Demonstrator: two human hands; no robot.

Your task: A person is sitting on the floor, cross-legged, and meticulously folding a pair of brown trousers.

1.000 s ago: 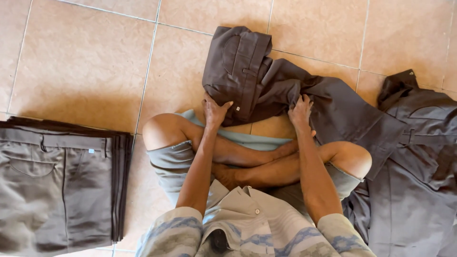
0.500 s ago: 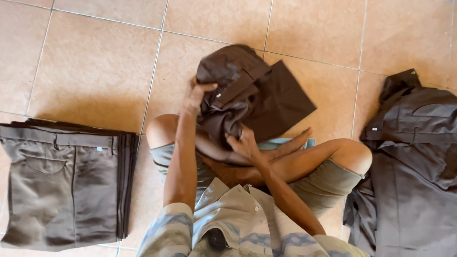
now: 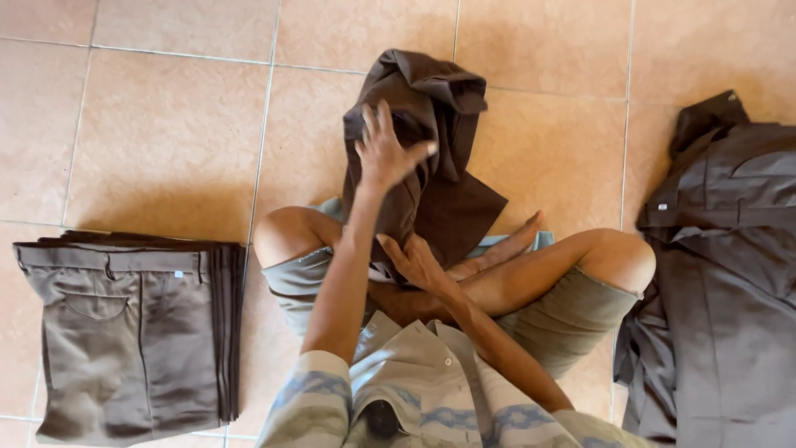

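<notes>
A big heap of dark clothes (image 3: 730,282) lies on the floor, a folded stack of trousers (image 3: 133,332) sits opposite, and brown trousers (image 3: 427,158) hang long-ways up-and-down, gripped on top by the left hand (image 3: 383,149), right hand (image 3: 414,261) pinching below.

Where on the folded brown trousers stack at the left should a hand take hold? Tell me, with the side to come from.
Grip the folded trousers stack at its layered right edge, coming from the right: the folds sit flush there, nearest the person's left hand, so probably all layers lift together.
</notes>
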